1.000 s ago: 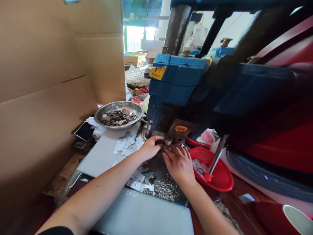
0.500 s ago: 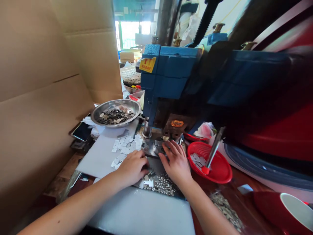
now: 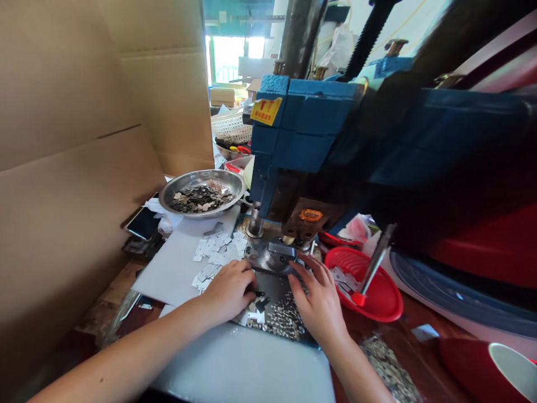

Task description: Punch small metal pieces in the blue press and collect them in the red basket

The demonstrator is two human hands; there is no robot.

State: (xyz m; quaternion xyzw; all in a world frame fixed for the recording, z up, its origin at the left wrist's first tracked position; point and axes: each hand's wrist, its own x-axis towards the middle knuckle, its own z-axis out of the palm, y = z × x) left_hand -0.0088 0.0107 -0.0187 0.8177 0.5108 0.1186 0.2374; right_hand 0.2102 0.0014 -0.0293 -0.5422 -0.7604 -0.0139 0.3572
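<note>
My left hand [image 3: 231,288] rests at the left edge of the dark metal plate [image 3: 272,282], its fingers curled inward; whatever is in them is hidden. Just below its fingertips lie a few small flat metal pieces [image 3: 257,317], and a heap of tiny shiny metal parts [image 3: 287,319] is beside them. My right hand [image 3: 319,291] is at the right side of the plate, thumb and fingers apart, with nothing visible in it. Its fingertips are close to the steel die block [image 3: 280,256] under the press head [image 3: 312,218].
Loose white metal plates [image 3: 218,249] lie left of the blue press [image 3: 302,123]. Behind them stands a steel bowl [image 3: 168,204] of metal pieces. A red basket [image 3: 384,302] sits on the right, with a lever handle [image 3: 377,254] above it. Cardboard [image 3: 75,168] walls the left side.
My right hand has drawn back to the right from the die block, which now shows more fully. Dark pieces now show beside my left hand's fingers. The view has shifted slightly.
</note>
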